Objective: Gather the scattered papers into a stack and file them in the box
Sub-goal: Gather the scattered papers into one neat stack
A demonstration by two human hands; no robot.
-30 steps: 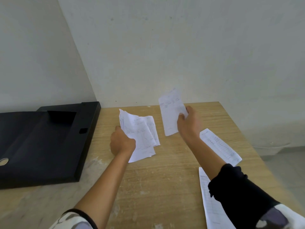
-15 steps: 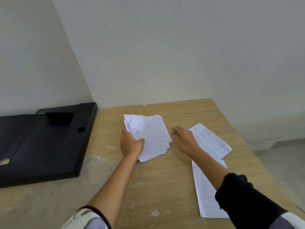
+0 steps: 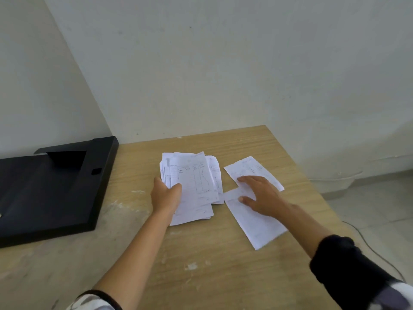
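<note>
A loose stack of white papers point(image 3: 193, 186) lies on the wooden table point(image 3: 223, 276), and my left hand point(image 3: 166, 196) grips its left edge with the thumb on top. To the right lie two separate sheets: a far one point(image 3: 248, 166) and a near long one point(image 3: 254, 222). My right hand point(image 3: 260, 195) rests flat with spread fingers across both of them. The open black box point(image 3: 51, 191) sits at the table's left side, apart from the papers.
White walls meet in a corner behind the table. The table's right edge drops to a tiled floor, where a thin cable point(image 3: 368, 245) runs. Pale scuffs mark the wood near me.
My right hand laid its sheet on the stack, then moved right and came down flat on the two loose sheets. The near sheet has slid. My left hand keeps holding the stack.
</note>
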